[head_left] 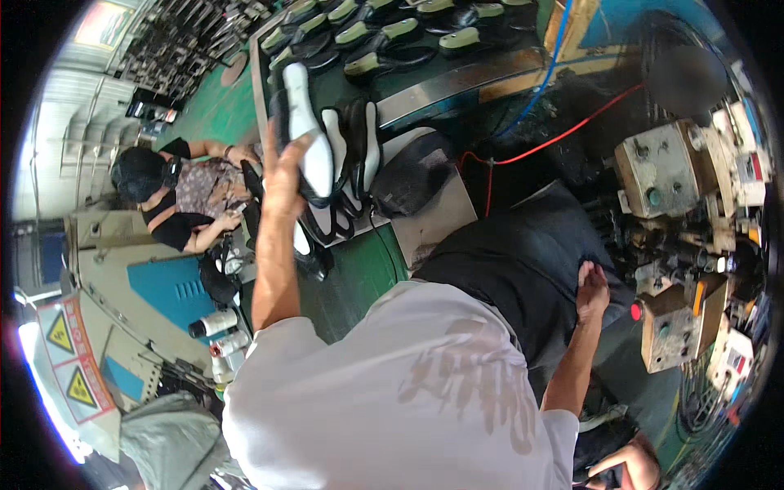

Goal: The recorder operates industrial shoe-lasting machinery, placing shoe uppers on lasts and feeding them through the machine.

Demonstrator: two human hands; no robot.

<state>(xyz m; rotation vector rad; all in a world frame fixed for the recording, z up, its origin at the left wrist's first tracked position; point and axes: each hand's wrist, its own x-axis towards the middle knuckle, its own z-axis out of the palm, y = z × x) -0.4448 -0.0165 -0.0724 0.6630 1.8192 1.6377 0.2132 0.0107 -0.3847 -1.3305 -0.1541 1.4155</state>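
My left hand [283, 173] is reached out at the upper left, closed around a dark shoe [307, 137] with its whitish underside turned up. Right beside that shoe, more dark shoes with pale undersides [370, 145] stand close together on a small surface. My right hand [593, 291] lies against the dark trouser leg [523, 261] near my knee, fingers loosely bent and holding nothing. A control box with a red button [637, 311] is close to that hand.
Several black shoes on green lasts [400, 33] line a dark tabletop at the far side. A co-worker [208, 188] sits at the left, hands on dark work. Red [563, 131] and blue [539, 90] hoses cross the middle. Another control box [660, 170] stands right.
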